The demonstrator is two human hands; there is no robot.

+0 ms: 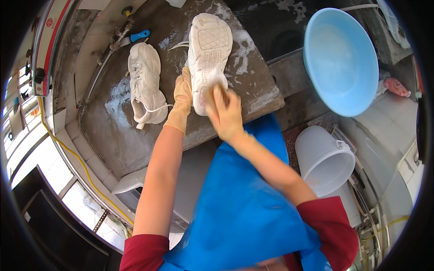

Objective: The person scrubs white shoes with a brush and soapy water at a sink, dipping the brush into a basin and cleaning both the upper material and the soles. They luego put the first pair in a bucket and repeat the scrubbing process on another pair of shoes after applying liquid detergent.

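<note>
A white sneaker [209, 50] lies sole up on the wet grey slab, foam on its tread. My left hand [183, 89], in a pale rubber glove, grips the side of that sneaker near the heel. My right hand [225, 113], gloved too and blurred, holds a brush [214, 96], brownish and partly hidden by the fingers, against the heel end of the sole. To the left a second white sneaker [145, 83] rests upright with its laces loose; neither hand touches it.
A blue-handled brush [139, 35] lies by the wall pipe. Soap suds [242, 50] spread over the slab [112, 142]. At the right are a light blue basin [342, 64] and, lower, a whitish plastic bucket [322, 159] on its side. A blue apron [244, 203] covers my front.
</note>
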